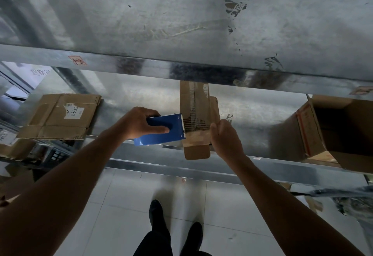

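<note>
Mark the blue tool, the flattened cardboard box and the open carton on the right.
blue tool point(159, 139): head view, lower part of its blue face.
flattened cardboard box point(186, 102): head view, upper left panel.
open carton point(310, 126): head view, outer side wall.

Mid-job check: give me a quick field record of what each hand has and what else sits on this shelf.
left hand: grips the blue toothed tool
tool position: toothed edge against the flat carton, on its torn patch
right hand: holds the carton's right edge
carton: lies on the metal shelf, near end over the front lip
shelf left: flattened box with a white label
shelf right: open box, inside too dark to tell
</note>
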Tool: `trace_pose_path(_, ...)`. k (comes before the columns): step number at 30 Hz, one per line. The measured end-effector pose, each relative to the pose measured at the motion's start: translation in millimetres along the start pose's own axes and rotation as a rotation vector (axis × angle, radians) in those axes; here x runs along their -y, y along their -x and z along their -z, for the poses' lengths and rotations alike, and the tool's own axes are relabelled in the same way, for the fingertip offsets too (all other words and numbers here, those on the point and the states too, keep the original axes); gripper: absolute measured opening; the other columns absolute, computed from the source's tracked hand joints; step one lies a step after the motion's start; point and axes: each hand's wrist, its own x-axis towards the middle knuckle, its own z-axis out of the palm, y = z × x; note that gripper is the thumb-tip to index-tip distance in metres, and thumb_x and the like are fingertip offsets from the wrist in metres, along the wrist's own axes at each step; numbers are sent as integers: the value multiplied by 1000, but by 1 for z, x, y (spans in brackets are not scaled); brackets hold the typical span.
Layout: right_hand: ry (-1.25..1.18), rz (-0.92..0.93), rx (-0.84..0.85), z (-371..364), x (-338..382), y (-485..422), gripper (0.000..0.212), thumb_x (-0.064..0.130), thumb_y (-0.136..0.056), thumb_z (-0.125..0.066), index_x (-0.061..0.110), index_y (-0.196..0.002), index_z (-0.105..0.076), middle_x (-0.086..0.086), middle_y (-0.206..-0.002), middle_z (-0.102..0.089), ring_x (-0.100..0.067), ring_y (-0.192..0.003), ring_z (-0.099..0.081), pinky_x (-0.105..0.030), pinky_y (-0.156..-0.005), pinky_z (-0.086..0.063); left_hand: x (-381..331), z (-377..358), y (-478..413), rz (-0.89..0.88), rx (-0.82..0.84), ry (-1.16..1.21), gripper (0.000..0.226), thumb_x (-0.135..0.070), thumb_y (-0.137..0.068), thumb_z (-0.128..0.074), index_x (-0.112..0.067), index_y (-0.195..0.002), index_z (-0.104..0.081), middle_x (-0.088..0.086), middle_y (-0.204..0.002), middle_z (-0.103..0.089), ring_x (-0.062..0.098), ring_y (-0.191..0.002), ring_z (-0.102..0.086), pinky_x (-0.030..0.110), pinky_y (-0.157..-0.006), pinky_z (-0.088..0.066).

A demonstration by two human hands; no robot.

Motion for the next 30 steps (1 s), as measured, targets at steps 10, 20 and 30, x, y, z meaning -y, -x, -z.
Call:
trace_pose_path(10,-132,4,95,-23,3,-10,39,33,-112,-15,17,-117,-50,-14,-128,-62,-23,-109,-60,-18,-89,-44,-9,-9,-8,37,-1,-59,36,-53,-77,-79,-24,-98,-72,-10,-80,-68,12,-75,-66,21,-61,-47)
trace_pose_path(20,489,885,93,-3,3,-59,53,41,-108,-34,15,-154,-41,-13,-161,-37,-33,-154,-24,-53,-123,-28,-14,-5,-6,47,-10,-121,40,-55,-78,-77,-21,-98,-73,-9,-76,-67,11,-71,-64,20,-59,-44)
trace_pose_path(30,677,833,184,0,-4,-65,65,58,-107,-20,20,-156,-39,-12,-160,-40,-35,-149,-35,-54,-121,-32,27,17,22,-92,-263,-181,68,-89,-60,-61,-23,-77,-69,-9,-55,-59,8,-49,-57,24,-52,-45)
